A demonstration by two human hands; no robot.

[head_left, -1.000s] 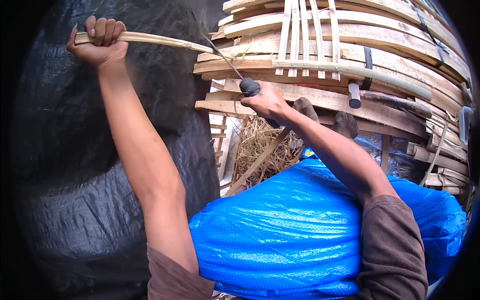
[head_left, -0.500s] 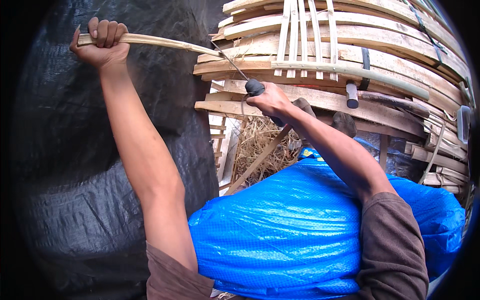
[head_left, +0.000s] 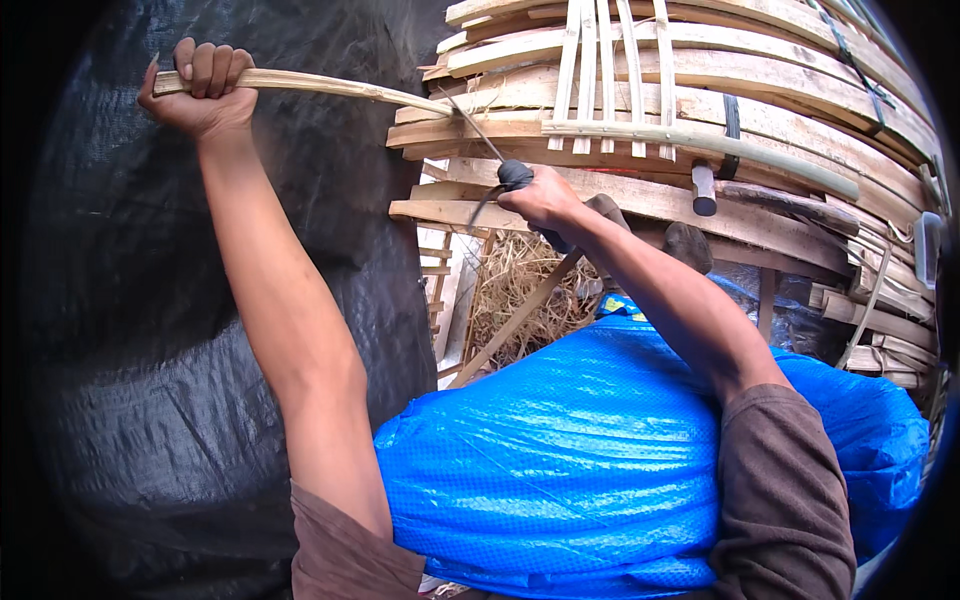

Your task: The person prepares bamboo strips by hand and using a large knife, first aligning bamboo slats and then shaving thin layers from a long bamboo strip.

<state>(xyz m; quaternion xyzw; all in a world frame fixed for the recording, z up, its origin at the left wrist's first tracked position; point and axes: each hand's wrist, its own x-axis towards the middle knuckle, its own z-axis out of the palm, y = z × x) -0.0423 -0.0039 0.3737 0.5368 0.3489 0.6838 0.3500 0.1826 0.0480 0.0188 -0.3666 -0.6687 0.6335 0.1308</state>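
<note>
At the upper left, my left hand (head_left: 208, 88) is closed in a fist around a long pale wooden strip (head_left: 320, 84). The strip runs to the right and bends slightly down toward its far end. My right hand (head_left: 548, 203) grips the black-wrapped handle of a thin-bladed knife (head_left: 480, 131). Its blade slants up and left, crossing the strip close to that far end. Whether the edge is biting into the wood is too small to tell. Part of the handle is hidden inside my right hand, and a dark narrow band hangs beside it.
Stacked wooden slats (head_left: 590, 188) fill the upper right, with thin strips (head_left: 608, 80) lying across them. A hammer (head_left: 704, 190) rests on the stack's near side. Shavings (head_left: 525, 290) lie below. Blue sheeting (head_left: 560, 450) covers my lap; black sheeting (head_left: 130, 300) spreads at left.
My right hand and the knife have shifted slightly right, and the blade now crosses the strip nearer its far end. The left hand has barely moved.
</note>
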